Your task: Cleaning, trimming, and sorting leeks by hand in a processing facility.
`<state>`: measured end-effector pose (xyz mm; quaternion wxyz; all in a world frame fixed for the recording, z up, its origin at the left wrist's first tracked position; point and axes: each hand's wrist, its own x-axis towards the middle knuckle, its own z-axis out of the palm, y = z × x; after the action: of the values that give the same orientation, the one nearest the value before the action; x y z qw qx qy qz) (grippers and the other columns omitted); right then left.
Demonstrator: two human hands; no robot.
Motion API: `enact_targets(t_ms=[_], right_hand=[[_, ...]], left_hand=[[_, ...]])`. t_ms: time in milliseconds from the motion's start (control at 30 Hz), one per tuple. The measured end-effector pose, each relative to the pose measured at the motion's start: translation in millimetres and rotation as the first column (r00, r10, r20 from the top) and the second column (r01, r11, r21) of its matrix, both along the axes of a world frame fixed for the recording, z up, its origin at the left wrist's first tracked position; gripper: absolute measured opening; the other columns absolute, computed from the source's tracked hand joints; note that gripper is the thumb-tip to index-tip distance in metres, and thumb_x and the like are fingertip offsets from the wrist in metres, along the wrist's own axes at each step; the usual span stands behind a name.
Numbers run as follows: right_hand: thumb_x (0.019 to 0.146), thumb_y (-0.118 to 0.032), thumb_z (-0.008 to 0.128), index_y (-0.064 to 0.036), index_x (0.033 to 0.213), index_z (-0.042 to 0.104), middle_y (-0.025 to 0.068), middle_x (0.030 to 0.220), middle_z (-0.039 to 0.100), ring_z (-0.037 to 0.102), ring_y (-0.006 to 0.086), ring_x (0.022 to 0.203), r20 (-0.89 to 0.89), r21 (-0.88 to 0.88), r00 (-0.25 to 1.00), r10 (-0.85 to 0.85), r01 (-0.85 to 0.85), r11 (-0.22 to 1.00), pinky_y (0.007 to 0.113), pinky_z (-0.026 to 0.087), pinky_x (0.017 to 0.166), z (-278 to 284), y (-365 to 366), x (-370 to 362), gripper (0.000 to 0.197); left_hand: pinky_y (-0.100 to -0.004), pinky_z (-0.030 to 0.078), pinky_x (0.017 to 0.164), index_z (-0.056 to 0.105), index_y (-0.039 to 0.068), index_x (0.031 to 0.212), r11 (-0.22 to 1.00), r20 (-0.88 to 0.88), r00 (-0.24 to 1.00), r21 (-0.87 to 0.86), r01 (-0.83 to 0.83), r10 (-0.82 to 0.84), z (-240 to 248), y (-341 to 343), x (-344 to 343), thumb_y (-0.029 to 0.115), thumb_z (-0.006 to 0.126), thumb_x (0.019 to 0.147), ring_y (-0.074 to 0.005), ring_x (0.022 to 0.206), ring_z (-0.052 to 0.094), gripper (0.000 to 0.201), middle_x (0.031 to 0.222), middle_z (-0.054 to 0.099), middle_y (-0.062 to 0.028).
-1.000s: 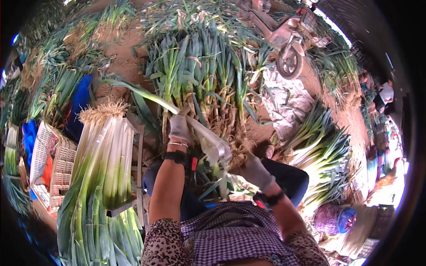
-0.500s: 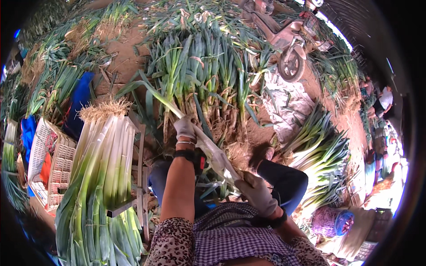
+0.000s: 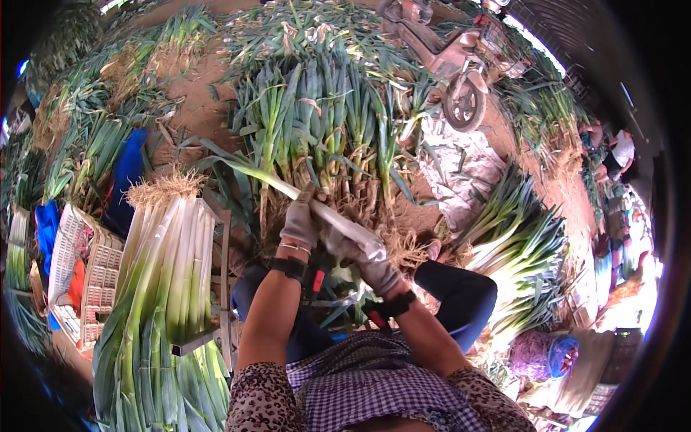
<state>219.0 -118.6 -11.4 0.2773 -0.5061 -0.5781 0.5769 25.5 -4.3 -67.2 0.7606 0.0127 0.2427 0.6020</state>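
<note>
Across my body lies a single leek [image 3: 337, 217], its green leaves toward the upper left and its pale stem sloping down to the right, with roots at that end. My left hand [image 3: 301, 222], in a light work glove, is closed around the stem near the green part. Also gloved, my right hand [image 3: 368, 265] holds the stem lower down, close to the root end; its fingertips are blurred. To my left, a bundle of cleaned leeks [image 3: 169, 252] with roots at the far end rests in a metal frame [image 3: 226, 288].
Ahead stands a heap of untrimmed leeks [image 3: 324, 108]. More leeks [image 3: 518, 245] lie at right, beside a pale sheet [image 3: 461, 169]. A plastic basket [image 3: 101, 281] and blue cloth [image 3: 128, 176] are at left. A scooter [image 3: 461, 86] stands far right, with a person [image 3: 620, 155] beyond.
My right hand has moved up and left along the leek, closer to my left hand. The leek's root end has come up too, and its leafy end sits slightly lower.
</note>
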Motion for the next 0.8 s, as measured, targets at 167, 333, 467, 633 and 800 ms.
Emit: enact_targets(t_ms=[167,333,467,633,800], right_hand=[[0.101,-0.019,0.071,-0.0045,0.135,0.066,0.0127,0.106,0.073,0.07,0.0185,0.088,0.277,0.175,0.961,0.025,-0.076,0.982,0.033,0.058,0.071,3,-52,-15,0.037],[0.103,-0.027,0.072,0.0035,0.12,0.071,0.0057,0.094,0.072,0.064,0.0092,0.078,-0.066,-0.365,0.971,-0.231,0.192,0.911,0.029,0.055,0.072,52,-81,-1,0.035],[0.102,-0.026,0.072,0.007,0.111,0.072,0.0009,0.084,0.069,0.061,0.0071,0.076,0.042,-0.33,0.965,-0.258,0.257,0.908,0.028,0.051,0.066,75,-97,16,0.034],[0.099,-0.019,0.074,0.0058,0.114,0.073,0.0033,0.09,0.073,0.065,0.0091,0.076,0.153,-0.467,0.95,-0.272,0.312,0.827,0.027,0.053,0.068,112,-123,42,0.029],[0.094,-0.011,0.074,0.0033,0.111,0.073,0.0108,0.099,0.076,0.073,0.0182,0.088,-0.08,-0.254,0.857,-0.509,0.476,0.842,0.032,0.059,0.078,148,-144,109,0.022]], left_hand=[[-0.0446,0.058,0.072,0.055,0.011,0.083,0.962,-0.258,0.949,-0.153,-0.227,0.183,-38,21,-42,0.017,0.067,0.101,-0.0229,0.062,0.056,0.023,0.066,0.051,-0.001],[-0.0346,0.05,0.049,0.061,0.009,0.078,0.943,-0.403,0.904,-0.224,-0.247,0.141,-72,25,-32,0.013,0.079,0.089,-0.0188,0.051,0.052,0.021,0.066,0.055,-0.0017],[-0.0388,0.058,0.053,0.059,0.004,0.075,0.959,-0.425,0.901,-0.208,-0.192,0.089,-54,25,-2,0.008,0.076,0.088,-0.0205,0.053,0.053,0.022,0.066,0.054,-0.0053],[-0.0381,0.056,0.052,0.06,0.004,0.075,0.923,-0.458,0.882,-0.284,-0.259,0.106,-58,32,-3,0.006,0.072,0.088,-0.0205,0.053,0.053,0.018,0.064,0.052,-0.0045],[-0.034,0.056,0.061,0.058,0.01,0.086,0.95,-0.31,0.911,-0.059,-0.305,0.273,-90,60,-82,0.008,0.073,0.091,-0.0193,0.057,0.053,0.016,0.067,0.05,-0.001]])
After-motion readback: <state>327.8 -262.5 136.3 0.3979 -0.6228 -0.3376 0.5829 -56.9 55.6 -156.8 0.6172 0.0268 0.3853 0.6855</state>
